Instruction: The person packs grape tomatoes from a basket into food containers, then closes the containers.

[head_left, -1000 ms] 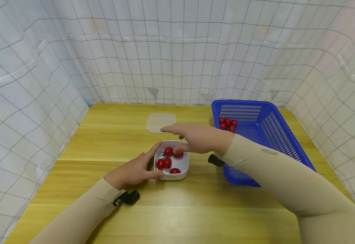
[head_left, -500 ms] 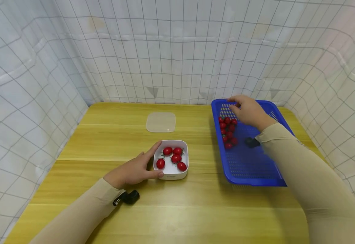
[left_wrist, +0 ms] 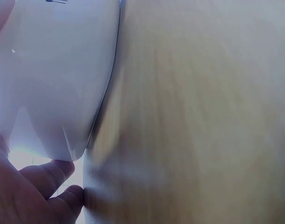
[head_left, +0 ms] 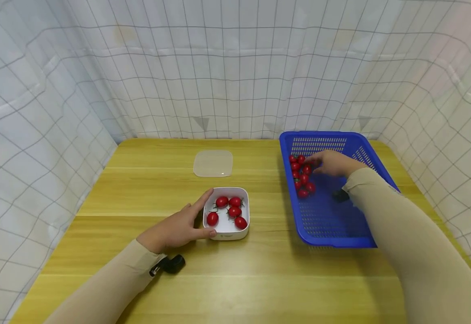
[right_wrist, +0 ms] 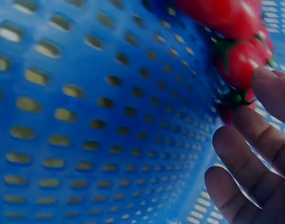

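Tomatoes crowd the left of the basket, right of frame. The right hand has come down to them, bringing them within its reach, thumb and fingers parted, apparently holding none. At centre, the left hand spreads against the box. The right hand hides some tomatoes; its wrist view crops others.

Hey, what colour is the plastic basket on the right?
The basket is blue, seen best in the head view.
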The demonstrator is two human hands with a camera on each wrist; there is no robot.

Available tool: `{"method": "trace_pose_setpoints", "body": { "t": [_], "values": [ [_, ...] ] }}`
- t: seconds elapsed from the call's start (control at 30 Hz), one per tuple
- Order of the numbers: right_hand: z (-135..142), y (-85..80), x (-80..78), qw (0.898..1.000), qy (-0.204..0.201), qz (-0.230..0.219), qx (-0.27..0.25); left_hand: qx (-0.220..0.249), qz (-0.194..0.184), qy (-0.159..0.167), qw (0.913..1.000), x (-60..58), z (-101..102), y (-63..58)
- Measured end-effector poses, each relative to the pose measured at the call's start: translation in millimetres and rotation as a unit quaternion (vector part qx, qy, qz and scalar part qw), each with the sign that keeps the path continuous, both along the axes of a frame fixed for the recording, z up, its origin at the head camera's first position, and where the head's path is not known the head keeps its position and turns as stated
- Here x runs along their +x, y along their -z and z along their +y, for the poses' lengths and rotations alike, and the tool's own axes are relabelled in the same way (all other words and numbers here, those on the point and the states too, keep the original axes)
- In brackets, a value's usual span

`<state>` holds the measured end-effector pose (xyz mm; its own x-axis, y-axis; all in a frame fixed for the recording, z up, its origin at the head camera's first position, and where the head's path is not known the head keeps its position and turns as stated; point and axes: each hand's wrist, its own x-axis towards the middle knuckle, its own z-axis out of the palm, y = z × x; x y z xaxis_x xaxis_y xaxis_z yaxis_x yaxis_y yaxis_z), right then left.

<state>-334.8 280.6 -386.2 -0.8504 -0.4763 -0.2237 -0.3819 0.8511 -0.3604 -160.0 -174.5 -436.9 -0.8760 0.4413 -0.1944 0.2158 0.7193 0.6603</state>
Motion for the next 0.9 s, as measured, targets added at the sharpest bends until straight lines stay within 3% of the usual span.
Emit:
{"method": "trace_pose_setpoints", "body": {
  "t": [0.33,0.5,0.9],
  "values": [
    [-7.1,13.8,1.2,0.999,-0.021,-0.008,0.035,-0.005,-0.003,-0.007,1.0,1.6,0.6,0.8],
    [-4.5,13.3,2.8,0.999,-0.016,0.002,0.049,-0.008,0.005,-0.003,1.0,1.6,1.1,0.5],
    [-4.4,12.6,2.8,0.997,0.005,-0.021,0.074,0.002,0.006,-0.001,1.0,2.8,1.6,-0.4]
  ]
}}
